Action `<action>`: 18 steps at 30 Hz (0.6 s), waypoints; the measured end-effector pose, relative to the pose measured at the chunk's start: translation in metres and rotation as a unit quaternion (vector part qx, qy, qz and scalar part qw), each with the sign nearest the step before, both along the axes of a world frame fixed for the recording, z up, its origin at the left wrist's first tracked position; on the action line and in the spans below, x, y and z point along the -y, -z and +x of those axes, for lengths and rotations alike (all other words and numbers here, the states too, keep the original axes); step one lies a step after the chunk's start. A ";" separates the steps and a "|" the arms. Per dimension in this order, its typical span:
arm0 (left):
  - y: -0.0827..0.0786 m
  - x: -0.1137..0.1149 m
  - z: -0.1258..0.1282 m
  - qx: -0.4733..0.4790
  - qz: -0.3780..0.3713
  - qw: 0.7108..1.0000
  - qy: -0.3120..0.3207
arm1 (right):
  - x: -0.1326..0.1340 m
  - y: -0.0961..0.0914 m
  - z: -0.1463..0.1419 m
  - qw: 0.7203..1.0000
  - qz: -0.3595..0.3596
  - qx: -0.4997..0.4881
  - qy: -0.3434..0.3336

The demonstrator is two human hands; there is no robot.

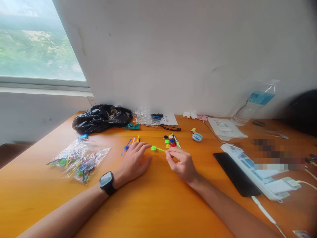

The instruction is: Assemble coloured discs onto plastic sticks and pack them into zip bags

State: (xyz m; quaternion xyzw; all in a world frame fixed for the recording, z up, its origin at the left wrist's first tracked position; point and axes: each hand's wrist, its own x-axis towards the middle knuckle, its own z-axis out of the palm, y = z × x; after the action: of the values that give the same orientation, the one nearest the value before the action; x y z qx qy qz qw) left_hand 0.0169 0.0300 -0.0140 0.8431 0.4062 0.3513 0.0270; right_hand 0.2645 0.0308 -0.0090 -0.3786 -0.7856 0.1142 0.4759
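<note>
My right hand (182, 162) pinches the thin stem of a bright green plastic piece (154, 148) between thumb and fingertips. That piece has a round disc at its left end, just above the table. My left hand (135, 158) lies palm down with its fingers stretched out, the fingertips close to the disc; whether they touch it I cannot tell. Just beyond the left hand lie a blue arrow-shaped piece with a round disc (126, 147) and a yellow arrow piece (138, 137). Several small coloured discs (167, 141) and thin sticks (176, 140) lie beyond the right hand.
Clear plastic bags (79, 162) of coloured pieces lie at left. A black plastic bag (102, 119) sits by the wall. A round container (197, 137), a phone (235, 173), a white power strip (250, 172) and a tilted clear bottle (255, 104) occupy the right.
</note>
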 end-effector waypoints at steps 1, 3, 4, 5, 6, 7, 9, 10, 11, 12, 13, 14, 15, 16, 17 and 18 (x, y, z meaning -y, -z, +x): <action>0.000 0.000 0.000 -0.007 -0.005 1.000 0.001 | 0.002 -0.001 -0.001 1.000 0.010 0.001 -0.002; 0.000 0.001 0.001 -0.023 -0.012 1.000 0.005 | 0.004 -0.003 -0.001 1.000 0.027 -0.001 0.000; 0.000 0.001 0.001 -0.029 -0.013 0.999 0.006 | 0.005 -0.003 -0.002 0.999 0.033 -0.003 0.004; -0.001 0.001 0.002 -0.035 -0.013 0.999 0.008 | 0.006 -0.003 -0.002 0.999 0.037 -0.007 0.008; -0.001 0.001 0.003 -0.040 -0.013 0.999 0.013 | 0.006 -0.003 -0.002 0.999 0.037 -0.011 0.013; -0.001 0.001 0.003 -0.044 -0.012 0.999 0.022 | 0.006 -0.003 -0.002 0.999 0.037 -0.015 0.018; -0.001 0.000 0.004 -0.048 -0.011 0.998 0.041 | 0.005 -0.002 -0.002 0.999 0.034 -0.022 0.021; 0.000 0.000 0.004 -0.049 -0.009 0.998 0.048 | 0.005 -0.002 -0.001 0.999 0.030 -0.024 0.022; 0.000 -0.001 0.004 -0.050 -0.008 0.997 0.053 | 0.005 -0.001 -0.001 0.999 0.023 -0.027 0.022; 0.001 -0.001 0.003 -0.050 -0.007 0.997 0.057 | 0.004 -0.001 -0.001 0.999 0.013 -0.031 0.021; 0.001 -0.001 0.003 -0.050 -0.008 0.997 0.060 | 0.004 -0.001 -0.001 0.999 0.001 -0.036 0.019; 0.002 -0.001 0.003 -0.049 -0.010 0.997 0.064 | 0.004 -0.001 -0.001 0.999 -0.013 -0.041 0.015; 0.003 -0.001 0.003 -0.049 -0.011 0.996 0.068 | 0.004 -0.001 -0.001 0.999 -0.027 -0.046 0.010; 0.003 0.000 0.003 -0.048 -0.012 0.996 0.073 | 0.004 -0.001 -0.001 0.998 -0.038 -0.049 0.003; 0.003 0.001 0.003 -0.047 -0.012 0.996 0.078 | 0.004 -0.001 -0.002 0.998 -0.047 -0.050 -0.006; 0.004 0.002 0.003 -0.047 -0.015 0.995 0.086 | 0.005 -0.001 -0.002 0.997 -0.055 -0.049 -0.016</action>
State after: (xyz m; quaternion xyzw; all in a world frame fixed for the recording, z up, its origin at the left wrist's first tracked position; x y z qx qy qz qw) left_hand 0.0196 0.0283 -0.0177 0.8899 0.3384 0.3016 0.0502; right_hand 0.2622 0.0258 -0.0083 -0.3856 -0.7598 0.1836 0.4902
